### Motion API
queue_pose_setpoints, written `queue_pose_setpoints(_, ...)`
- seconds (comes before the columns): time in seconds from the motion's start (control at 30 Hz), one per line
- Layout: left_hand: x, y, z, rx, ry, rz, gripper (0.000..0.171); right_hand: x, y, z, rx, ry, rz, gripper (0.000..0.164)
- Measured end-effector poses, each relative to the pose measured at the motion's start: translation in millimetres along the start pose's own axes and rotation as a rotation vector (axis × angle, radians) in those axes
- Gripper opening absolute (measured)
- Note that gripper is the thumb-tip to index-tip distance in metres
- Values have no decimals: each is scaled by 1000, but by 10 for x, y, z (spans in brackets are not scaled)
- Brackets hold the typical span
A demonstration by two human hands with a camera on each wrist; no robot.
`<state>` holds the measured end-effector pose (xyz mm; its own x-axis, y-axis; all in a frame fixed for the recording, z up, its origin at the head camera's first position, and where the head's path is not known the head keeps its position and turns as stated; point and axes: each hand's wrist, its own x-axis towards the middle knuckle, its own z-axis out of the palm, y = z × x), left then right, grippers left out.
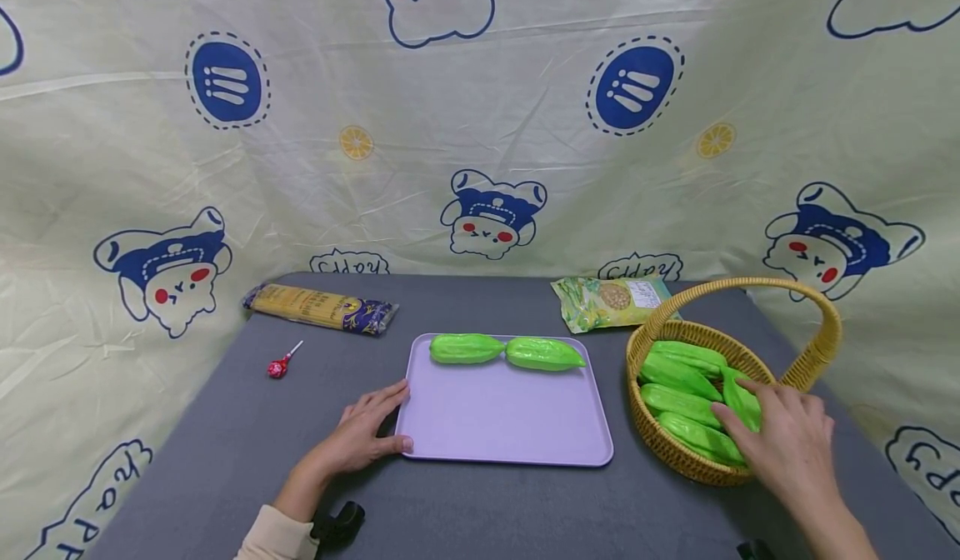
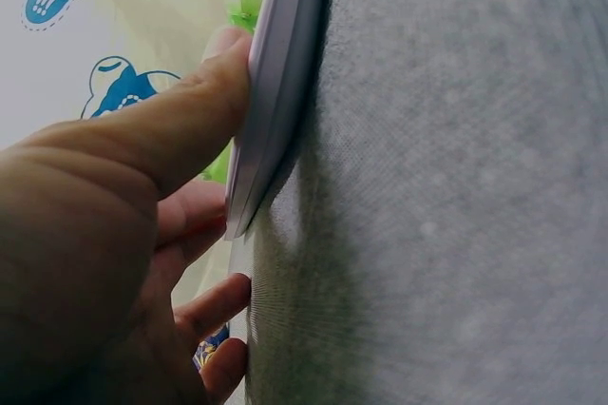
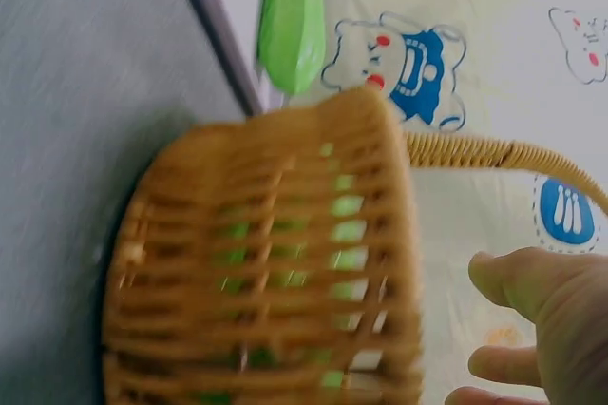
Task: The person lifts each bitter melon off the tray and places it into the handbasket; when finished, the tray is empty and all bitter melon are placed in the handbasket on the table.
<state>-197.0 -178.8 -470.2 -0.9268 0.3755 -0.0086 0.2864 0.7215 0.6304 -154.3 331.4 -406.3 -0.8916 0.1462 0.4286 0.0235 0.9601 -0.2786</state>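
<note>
My left hand (image 1: 367, 431) rests at the left end of a lilac tray (image 1: 510, 427). Its thumb touches the near rim and its extended fingers lie along the left side; the left wrist view has the thumb (image 2: 204, 91) against the tray's edge (image 2: 285, 72). Two green ridged gourds (image 1: 467, 348) lie end to end along the tray's far side. To the right, a wicker basket (image 1: 648, 439) holds several more gourds (image 1: 678, 374). Over the basket, my right hand (image 1: 791, 435) has thumb and fingers spread around a gourd (image 1: 741, 397); the right wrist view shows the fingers above the rim, holding nothing.
A yellow and blue packet (image 1: 322, 308) and a red lollipop (image 1: 278, 367) lie on the grey table at the left. Behind the basket lies a green packet (image 1: 611, 303). The basket's tall arched handle (image 1: 821, 347) rises beside the right hand. A printed curtain hangs behind the table.
</note>
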Motion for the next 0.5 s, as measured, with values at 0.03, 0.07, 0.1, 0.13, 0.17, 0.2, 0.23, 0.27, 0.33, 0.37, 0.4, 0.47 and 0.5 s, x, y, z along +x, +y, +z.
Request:
queue_pose_setpoints(0.03, -1, 2, -1, -1, 0, -1, 79, 0, -31, -1, 14, 7, -9, 56)
queue_pose_setpoints(0.07, -2, 4, -3, -1, -1, -3, 79, 0, -64, -3, 30, 15, -20, 55)
queue_pose_setpoints(0.1, -2, 6, -4, -2, -1, -4, 79, -1, -100, -3, 43, 23, -31, 54)
queue_pose_setpoints(0.13, -1, 6, -4, -1, -3, -5, 78, -4, -137, 1, 55, 35, -46, 52)
queue_pose_setpoints(0.17, -1, 7, -6, -2, -4, -6, 78, -9, -176, 8, 69, 49, -64, 50)
queue_pose_setpoints(0.2, -2, 9, -8, -3, -5, -7, 79, -12, -212, 15, 82, 62, -84, 50)
queue_pose_setpoints(0.23, -1, 9, -9, -5, -6, -8, 79, -16, -246, 22, 100, 76, -105, 49)
queue_pose_setpoints(0.27, 0, 10, -10, -9, -8, -10, 79, -20, -280, 34, 115, 86, -125, 48)
queue_pose_setpoints(0.33, 1, 10, -9, -11, -12, -12, 78, -27, -338, 65, 149, 113, -173, 47)
queue_pose_setpoints(0.37, 0, 11, -10, -13, -13, -14, 78, -27, -363, 82, 172, 129, -200, 47)
queue_pose_setpoints(0.4, 0, 10, -9, -12, -15, -15, 78, -25, -388, 97, 194, 140, -222, 47)
queue_pose_setpoints(0.47, 0, 9, -7, -12, -18, -17, 78, -18, -442, 133, 231, 159, -260, 46)
queue_pose_setpoints(0.5, 0, 8, -6, -11, -19, -16, 78, -12, -469, 150, 251, 172, -280, 46)
